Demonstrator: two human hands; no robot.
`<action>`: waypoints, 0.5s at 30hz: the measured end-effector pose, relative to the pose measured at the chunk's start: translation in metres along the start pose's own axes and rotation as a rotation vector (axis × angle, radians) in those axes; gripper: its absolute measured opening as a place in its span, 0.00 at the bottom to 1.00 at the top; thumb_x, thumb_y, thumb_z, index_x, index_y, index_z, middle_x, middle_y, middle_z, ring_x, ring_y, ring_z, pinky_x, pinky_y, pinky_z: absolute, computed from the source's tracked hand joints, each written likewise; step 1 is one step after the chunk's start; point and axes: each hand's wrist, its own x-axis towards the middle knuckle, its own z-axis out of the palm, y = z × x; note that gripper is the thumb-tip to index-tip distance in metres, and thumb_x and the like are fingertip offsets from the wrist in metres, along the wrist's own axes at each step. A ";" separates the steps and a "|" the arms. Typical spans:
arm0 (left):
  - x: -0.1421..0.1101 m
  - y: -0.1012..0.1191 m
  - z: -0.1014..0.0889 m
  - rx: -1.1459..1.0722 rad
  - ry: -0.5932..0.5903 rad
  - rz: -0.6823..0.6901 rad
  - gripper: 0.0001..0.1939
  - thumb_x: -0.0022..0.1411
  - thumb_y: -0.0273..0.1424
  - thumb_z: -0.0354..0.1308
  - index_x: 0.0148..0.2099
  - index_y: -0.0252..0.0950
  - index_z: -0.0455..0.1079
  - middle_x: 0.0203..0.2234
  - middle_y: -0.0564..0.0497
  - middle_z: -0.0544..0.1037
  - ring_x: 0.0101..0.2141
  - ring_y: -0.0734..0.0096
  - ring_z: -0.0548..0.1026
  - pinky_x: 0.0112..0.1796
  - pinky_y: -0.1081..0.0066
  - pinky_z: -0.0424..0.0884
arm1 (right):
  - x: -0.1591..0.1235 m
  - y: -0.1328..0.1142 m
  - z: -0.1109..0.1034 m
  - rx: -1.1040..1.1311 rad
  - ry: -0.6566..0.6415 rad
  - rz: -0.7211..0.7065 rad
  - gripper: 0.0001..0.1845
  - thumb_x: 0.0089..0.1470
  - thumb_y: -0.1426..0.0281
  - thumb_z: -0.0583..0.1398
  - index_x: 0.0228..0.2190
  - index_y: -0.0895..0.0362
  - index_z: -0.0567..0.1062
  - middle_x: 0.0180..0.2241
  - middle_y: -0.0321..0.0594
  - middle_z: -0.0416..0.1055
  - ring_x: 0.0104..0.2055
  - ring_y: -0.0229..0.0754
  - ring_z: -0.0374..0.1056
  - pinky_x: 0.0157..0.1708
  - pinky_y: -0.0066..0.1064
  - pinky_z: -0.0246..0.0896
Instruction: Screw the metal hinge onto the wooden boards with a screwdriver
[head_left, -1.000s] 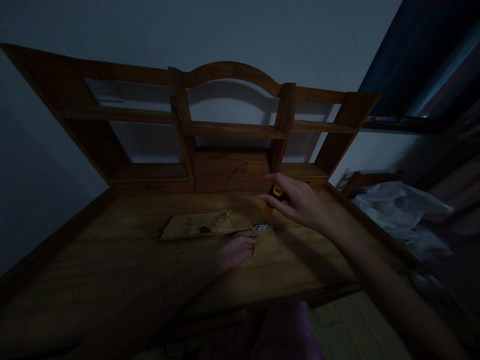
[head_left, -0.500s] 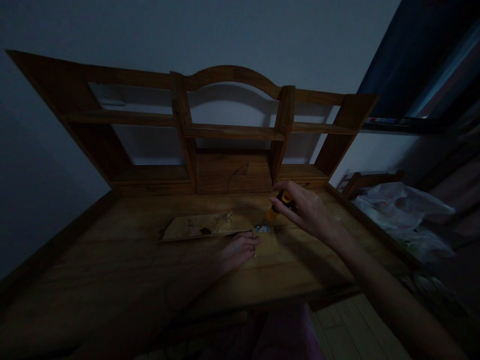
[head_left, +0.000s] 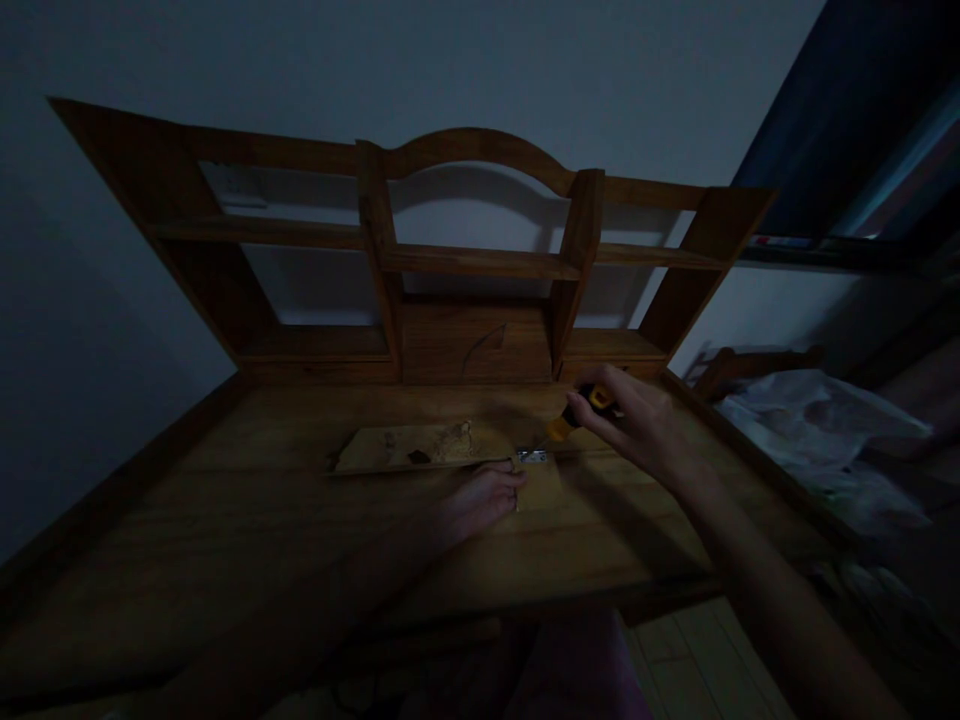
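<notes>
A flat wooden board (head_left: pixel 420 447) lies on the wooden desk (head_left: pixel 225 500), with a small metal hinge (head_left: pixel 531 457) at its right end. My right hand (head_left: pixel 637 420) is closed around a screwdriver with a yellow and black handle (head_left: pixel 581 410), its tip pointing down at the hinge. My left hand (head_left: pixel 480 500) rests on the desk just below the hinge, fingers curled against the edge of the board and a small lighter wood piece (head_left: pixel 541 485).
A wooden hutch with shelves (head_left: pixel 465 260) stands along the back of the desk. To the right lie crumpled plastic sheeting (head_left: pixel 817 420) and a wooden chair back (head_left: pixel 750 362). Wood flooring (head_left: pixel 690 660) shows below the desk's front edge. The room is dim.
My right hand has closed fully on the screwdriver and shifted right and slightly down, tilting the tool more toward the hinge. The left hand has stayed in place.
</notes>
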 end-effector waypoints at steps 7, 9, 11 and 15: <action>0.001 0.000 -0.002 -0.012 0.021 -0.009 0.04 0.58 0.21 0.60 0.38 0.30 0.72 0.40 0.42 0.78 0.45 0.61 0.76 0.53 0.64 0.67 | 0.009 -0.003 -0.019 -0.052 0.058 -0.057 0.06 0.60 0.64 0.58 0.37 0.53 0.70 0.31 0.37 0.73 0.29 0.38 0.70 0.28 0.28 0.62; 0.002 -0.001 -0.003 -0.018 0.032 -0.012 0.06 0.58 0.20 0.60 0.39 0.30 0.73 0.40 0.42 0.78 0.44 0.63 0.76 0.52 0.65 0.67 | 0.015 -0.006 -0.032 -0.111 0.159 -0.018 0.07 0.59 0.62 0.58 0.37 0.52 0.71 0.31 0.38 0.73 0.28 0.39 0.69 0.27 0.30 0.62; 0.002 -0.001 -0.003 -0.026 0.033 -0.013 0.07 0.58 0.20 0.60 0.40 0.31 0.74 0.40 0.43 0.78 0.45 0.63 0.76 0.52 0.65 0.67 | 0.020 -0.008 -0.043 -0.154 0.225 0.018 0.08 0.59 0.61 0.58 0.37 0.52 0.71 0.31 0.38 0.73 0.28 0.40 0.69 0.27 0.31 0.62; 0.002 -0.002 -0.003 -0.026 0.007 0.007 0.07 0.57 0.20 0.60 0.39 0.33 0.74 0.39 0.43 0.78 0.48 0.61 0.75 0.53 0.64 0.66 | 0.025 -0.009 -0.043 -0.174 0.177 0.029 0.09 0.59 0.61 0.59 0.37 0.53 0.70 0.29 0.37 0.71 0.27 0.40 0.68 0.27 0.30 0.61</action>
